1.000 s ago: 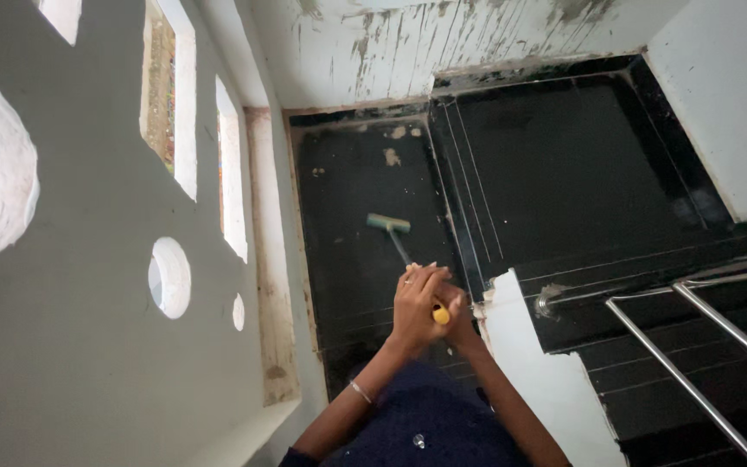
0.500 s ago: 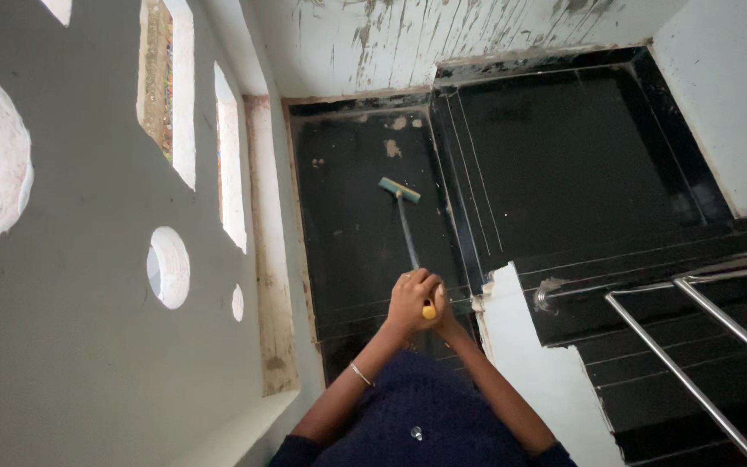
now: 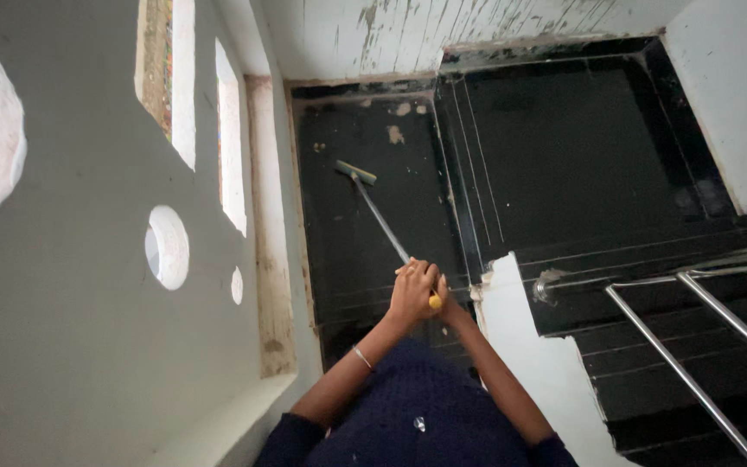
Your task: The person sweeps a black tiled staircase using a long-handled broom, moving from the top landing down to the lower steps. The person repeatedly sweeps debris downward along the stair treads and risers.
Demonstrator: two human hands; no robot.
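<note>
Both my hands grip the top of a long metal-handled floor wiper (image 3: 379, 219) with a yellow end. My left hand (image 3: 411, 288) wraps the handle on top; my right hand (image 3: 448, 304) sits just below it, mostly hidden. The wiper's pale head (image 3: 354, 172) rests on the dark landing floor (image 3: 373, 156), far down and to the left, near the grey wall. A thin bangle circles my left wrist.
A grey wall (image 3: 71, 329) with round and slot openings runs on the left. Black stairs (image 3: 650, 346) drop to the right beside a steel handrail (image 3: 693, 346). A white low wall (image 3: 529, 346) stands between. Pale patches mark the landing's far edge.
The wiper head has slid farther away and to the left across the landing, and my hands have pushed the handle forward and down.
</note>
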